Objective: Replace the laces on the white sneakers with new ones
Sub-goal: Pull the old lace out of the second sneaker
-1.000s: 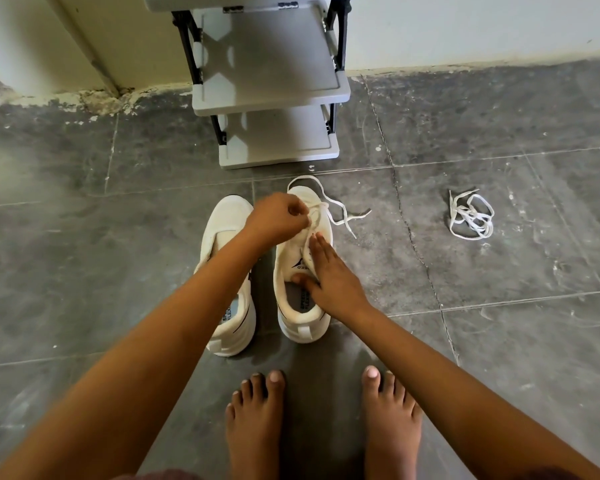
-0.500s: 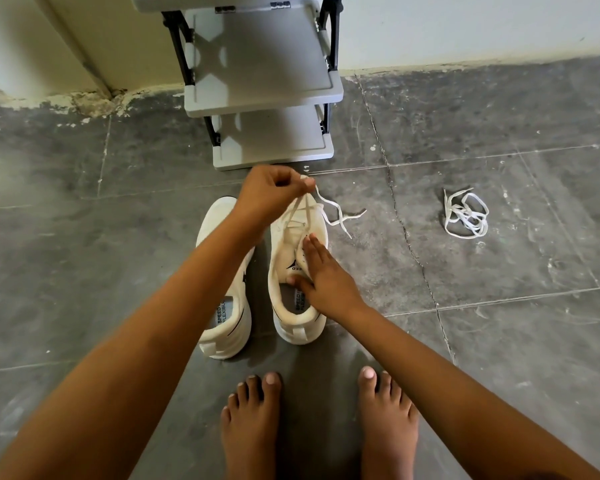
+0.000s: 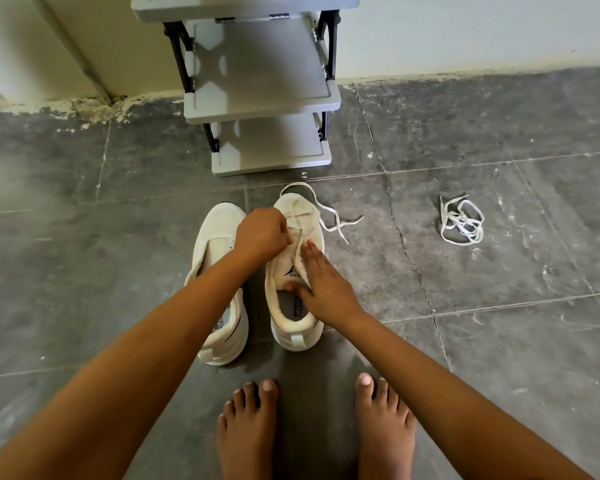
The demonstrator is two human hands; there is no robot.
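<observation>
Two white sneakers stand side by side on the grey floor. The left sneaker has no lace that I can see. On the right sneaker a white lace runs loosely over the toe and trails onto the floor to the right. My left hand is curled over the eyelet area and pinches the lace. My right hand lies flat with straight fingers on the tongue and collar, its thumb at the shoe's opening. A loose bundle of white laces lies on the floor to the right.
A grey shelf rack with black posts stands against the wall just behind the sneakers. My two bare feet are planted right in front of the shoes. Cracked grey floor tiles spread to both sides.
My left hand, which had pulled the lace up and away from the shoe half a second ago, has come back down onto the eyelets. My right hand stays on the tongue.
</observation>
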